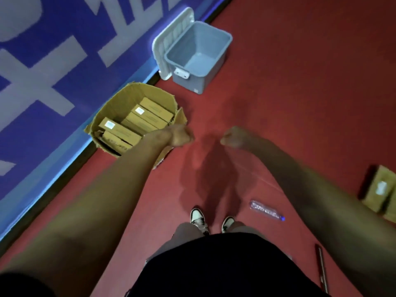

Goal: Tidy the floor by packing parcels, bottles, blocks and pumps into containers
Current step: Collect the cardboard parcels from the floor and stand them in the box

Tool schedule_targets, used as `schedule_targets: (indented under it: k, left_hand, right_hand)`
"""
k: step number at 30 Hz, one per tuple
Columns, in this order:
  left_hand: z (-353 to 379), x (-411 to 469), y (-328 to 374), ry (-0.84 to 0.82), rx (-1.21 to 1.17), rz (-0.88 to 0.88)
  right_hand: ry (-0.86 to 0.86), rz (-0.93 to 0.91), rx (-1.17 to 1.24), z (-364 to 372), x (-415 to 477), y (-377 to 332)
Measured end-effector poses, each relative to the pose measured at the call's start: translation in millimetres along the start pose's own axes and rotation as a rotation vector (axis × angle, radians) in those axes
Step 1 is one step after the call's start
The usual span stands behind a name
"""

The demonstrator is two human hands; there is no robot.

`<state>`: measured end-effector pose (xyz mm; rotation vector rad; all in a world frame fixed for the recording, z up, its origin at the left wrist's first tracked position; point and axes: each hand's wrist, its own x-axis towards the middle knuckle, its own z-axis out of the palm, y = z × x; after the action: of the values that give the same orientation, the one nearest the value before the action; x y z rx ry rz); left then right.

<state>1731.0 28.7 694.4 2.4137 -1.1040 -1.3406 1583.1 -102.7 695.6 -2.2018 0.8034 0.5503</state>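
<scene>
**Floor tidy: both hands clenched, between the box and the bottle**

- Blue wall with large white lettering runs along the left. A lit strip follows its base.
- Red floor covers everything else in sight.
- Person stands facing the wall corner with both bare arms stretched forward and down.
- Open cardboard box sits on the floor against the wall, its flaps ragged and splayed. Inside lie several long brown parcels side by side, two of them with white labels facing up.
- Grey plastic bin stands further along the wall, apart from the box. Its white lid is swung back and leans toward the wall. A white latch shows on the near side.
- More brown parcels lie on the floor at the far right edge. They are blurred, and one carries a white label.
- Left hand hangs over the near right corner of the cardboard box, fingers curled into a loose fist.
- Right hand is just beside it over bare floor. It is motion-blurred and looks clenched too. The two hands are near each other but not touching.
- Clear plastic bottle with a blue cap lies on its side on the floor, just right of the feet and under the right forearm.
- Thin dark rod lies on the floor at lower right.
- Black-and-white shoes show below the shorts, toes pointing at the gap between box and bin.
</scene>
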Motion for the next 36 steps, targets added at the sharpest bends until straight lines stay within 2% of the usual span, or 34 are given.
schedule_targets:
  k: [11, 21, 28, 36]
  left_hand:
    - [119.5, 5.4, 129.1, -0.206, 0.276, 0.332]
    - [298.5, -96.9, 197.5, -0.352, 0.425, 0.598]
    - [422.3, -172.2, 230.0, -0.506, 0.490, 0.695]
    - [524.5, -212.5, 295.8, -0.695, 0.677, 0.773]
  right_hand:
    - [0.213, 0.402, 0.147, 42.8, -156.7, 127.4]
    - [0.380, 0.631, 0.410, 164.6, -350.4, 212.1]
    - [0.438, 0.815, 0.561, 263.7, -492.6, 250.7]
    - [0.548, 0.979, 0.802, 319.2, -579.5, 312.9]
